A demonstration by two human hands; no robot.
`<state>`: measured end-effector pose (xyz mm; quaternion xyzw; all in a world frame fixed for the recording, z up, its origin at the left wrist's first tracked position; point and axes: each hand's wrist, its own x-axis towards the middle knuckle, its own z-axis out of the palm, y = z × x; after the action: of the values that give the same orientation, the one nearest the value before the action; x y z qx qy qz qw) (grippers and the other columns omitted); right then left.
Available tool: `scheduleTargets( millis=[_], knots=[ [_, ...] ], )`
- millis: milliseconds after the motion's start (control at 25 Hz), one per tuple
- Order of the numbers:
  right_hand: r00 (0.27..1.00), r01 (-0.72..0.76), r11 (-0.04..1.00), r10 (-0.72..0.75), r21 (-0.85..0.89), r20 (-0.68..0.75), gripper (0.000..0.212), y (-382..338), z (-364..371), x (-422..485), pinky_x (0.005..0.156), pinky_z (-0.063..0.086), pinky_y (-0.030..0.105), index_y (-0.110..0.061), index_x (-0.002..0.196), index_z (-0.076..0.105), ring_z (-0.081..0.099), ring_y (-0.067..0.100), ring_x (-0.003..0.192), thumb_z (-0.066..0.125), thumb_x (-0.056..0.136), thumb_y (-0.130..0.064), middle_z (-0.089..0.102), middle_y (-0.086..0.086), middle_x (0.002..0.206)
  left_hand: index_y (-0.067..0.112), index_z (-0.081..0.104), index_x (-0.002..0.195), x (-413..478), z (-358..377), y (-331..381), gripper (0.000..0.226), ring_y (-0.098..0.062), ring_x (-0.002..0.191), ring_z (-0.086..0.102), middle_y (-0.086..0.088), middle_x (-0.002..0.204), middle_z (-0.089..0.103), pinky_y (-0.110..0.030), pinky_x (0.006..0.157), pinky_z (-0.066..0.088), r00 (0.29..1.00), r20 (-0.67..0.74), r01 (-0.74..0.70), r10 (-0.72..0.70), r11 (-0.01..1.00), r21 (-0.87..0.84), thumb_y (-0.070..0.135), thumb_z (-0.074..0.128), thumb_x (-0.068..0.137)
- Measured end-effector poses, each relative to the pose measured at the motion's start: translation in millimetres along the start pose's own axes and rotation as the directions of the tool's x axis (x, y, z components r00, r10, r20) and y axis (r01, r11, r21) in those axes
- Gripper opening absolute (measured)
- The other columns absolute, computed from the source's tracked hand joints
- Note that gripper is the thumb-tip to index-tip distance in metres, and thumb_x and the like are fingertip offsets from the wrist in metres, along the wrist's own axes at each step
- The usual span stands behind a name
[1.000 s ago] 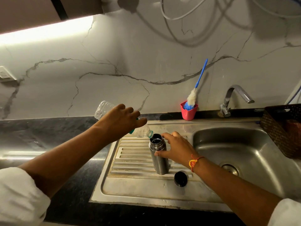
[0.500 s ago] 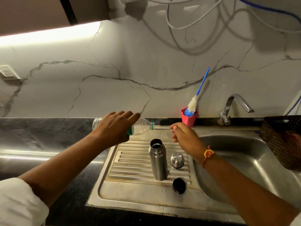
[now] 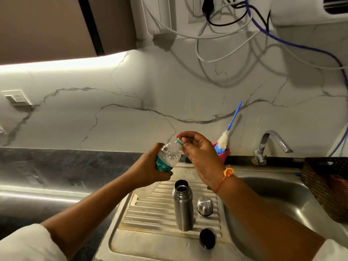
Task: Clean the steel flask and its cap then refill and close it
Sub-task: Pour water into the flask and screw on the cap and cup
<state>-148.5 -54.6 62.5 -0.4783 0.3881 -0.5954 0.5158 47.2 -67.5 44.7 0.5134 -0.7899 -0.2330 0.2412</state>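
Plastic bottle in both hands, steel flask open on the drainboard
My left hand grips the bottle round its label, right hand pinches its mouth. The flask stands upright, cap just beside it; looks slick and rigid, I'd grab mid-body.

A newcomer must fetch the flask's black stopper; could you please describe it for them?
Find the ribbed steel draining board beside the sink basin. The tall open steel flask stands on it, and the small round stopper lies front-right of it. Unlike the shiny domed steel cap beside the flask, it is black.
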Motion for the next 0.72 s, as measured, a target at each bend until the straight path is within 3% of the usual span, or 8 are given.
scheduleTargets(
  millis=[160,320,520,720],
  knots=[
    [0.996,0.049,0.994,-0.042,-0.102,0.074,0.025,-1,-1,4,0.099,0.053,0.037,-0.019,0.119,0.069,0.065,0.013,0.112,0.058,0.097,-0.014,0.071,-0.004,0.116,0.025,0.038,0.142,2,-1,1,0.080,-0.015,0.105,0.065,0.007,0.124,0.058,-0.015,0.078,0.057,1.000,0.011,0.009,-0.008,0.997,-0.070,0.022,0.087,0.078],
    [0.973,0.095,0.958,-0.032,-0.271,0.228,0.034,0,-13,10,0.104,0.049,0.033,-0.023,0.129,0.064,0.058,0.010,0.122,0.049,0.101,-0.008,0.064,-0.005,0.129,0.027,0.039,0.141,0,-7,-4,0.079,-0.015,0.107,0.066,0.007,0.124,0.059,-0.020,0.082,0.059,0.999,0.048,0.001,0.003,0.997,-0.076,0.020,0.087,0.078],
    [0.932,0.247,0.814,-0.051,-0.525,0.359,0.032,-13,-28,22,0.099,0.051,0.024,-0.020,0.128,0.064,0.061,0.010,0.117,0.058,0.097,-0.013,0.066,-0.001,0.127,0.030,0.041,0.134,2,-15,-6,0.073,-0.015,0.107,0.065,0.010,0.121,0.057,-0.018,0.083,0.058,0.995,0.092,-0.024,0.027,0.999,-0.036,0.017,0.087,0.078],
    [0.909,0.350,0.580,-0.020,-0.735,0.417,0.026,-24,-28,30,0.085,0.055,0.022,-0.012,0.117,0.066,0.067,0.010,0.095,0.058,0.098,-0.029,0.072,0.002,0.106,0.022,0.043,0.139,7,-15,-6,0.077,-0.020,0.109,0.066,0.001,0.126,0.060,-0.032,0.090,0.061,0.995,0.093,-0.033,0.027,0.997,0.065,0.020,0.088,0.076]
  ],
)
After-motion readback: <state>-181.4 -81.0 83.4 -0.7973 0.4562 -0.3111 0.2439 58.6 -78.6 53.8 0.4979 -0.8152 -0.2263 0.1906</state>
